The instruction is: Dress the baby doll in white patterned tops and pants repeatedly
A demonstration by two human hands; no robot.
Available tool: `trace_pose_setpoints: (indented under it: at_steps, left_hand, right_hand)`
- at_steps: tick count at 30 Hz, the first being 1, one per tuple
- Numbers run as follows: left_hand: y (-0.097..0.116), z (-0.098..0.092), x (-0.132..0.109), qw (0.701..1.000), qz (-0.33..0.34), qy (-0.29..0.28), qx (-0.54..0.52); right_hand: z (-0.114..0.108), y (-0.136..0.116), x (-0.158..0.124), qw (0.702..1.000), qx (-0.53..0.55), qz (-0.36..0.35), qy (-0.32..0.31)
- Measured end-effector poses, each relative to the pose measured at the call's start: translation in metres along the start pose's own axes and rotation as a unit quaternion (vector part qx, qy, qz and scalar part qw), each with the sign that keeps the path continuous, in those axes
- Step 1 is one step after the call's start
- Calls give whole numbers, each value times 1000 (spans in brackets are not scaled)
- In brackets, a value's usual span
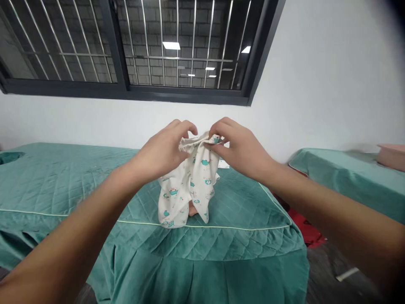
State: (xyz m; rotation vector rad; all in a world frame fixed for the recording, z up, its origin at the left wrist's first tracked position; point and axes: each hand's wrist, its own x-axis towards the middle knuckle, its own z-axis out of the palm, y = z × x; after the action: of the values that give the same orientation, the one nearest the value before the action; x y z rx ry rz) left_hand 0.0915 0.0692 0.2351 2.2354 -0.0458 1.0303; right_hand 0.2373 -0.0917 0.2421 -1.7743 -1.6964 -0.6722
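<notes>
A pair of small white baby pants (204,177) with a teal and red print hangs from its gathered waistband, raised over the green bed. My right hand (236,141) pinches the waistband's right side between thumb and fingers. At the left side of the waistband, my left hand (166,150) is curled round the edge, its index finger arched above the cloth; part of its grip is hidden. The legs of the pants hang down onto the bedcover. Between them a small skin-coloured thing (192,209) peeks out, mostly covered, and I cannot make out what it is.
The quilted green bedcover (79,181) has pale piping and a pleated skirt. Behind the pants lies a white printed cloth (223,164). A second green-covered bed (341,169) with a pink box (392,156) stands right; a red item (306,230) lies between. A barred window (190,95) is above.
</notes>
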Motion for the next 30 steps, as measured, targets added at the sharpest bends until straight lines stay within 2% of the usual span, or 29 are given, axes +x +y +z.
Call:
trace_pose_setpoints:
  at_steps: [3, 8, 12, 16, 20, 22, 24, 27, 30]
  left_hand:
    - [-11, 6, -9, 998, 38, -30, 32]
    - [-29, 12, -17, 988, 54, -12, 142]
    - [-34, 14, -17, 992, 32, 18, 119]
    - [-39, 14, -12, 991, 15, 24, 133]
    - [-31, 10, -1, 987, 31, 63, 146]
    - [-19, 8, 5, 990, 8, 75, 118]
    - [-6, 8, 10, 995, -35, 68, 63]
    - [4, 13, 13, 994, -89, 40, -49]
    - [3, 14, 12, 977, -129, 28, -170]
  right_hand:
    - [2, 17, -1, 997, 57, 48, -11]
    - [3, 23, -12, 994, 86, 66, -7]
    - [4, 25, -16, 994, 88, 67, 2]
    - [10, 35, -18, 995, 69, 65, -32]
    - [10, 43, -8, 997, 38, 46, -42]
    - [4, 40, 2, 997, 43, 34, -47]
    - [-3, 30, 13, 992, 86, 21, -90]
    - [-12, 8, 23, 965, 197, 22, -170]
    - [-8, -3, 24, 937, 293, 61, -181]
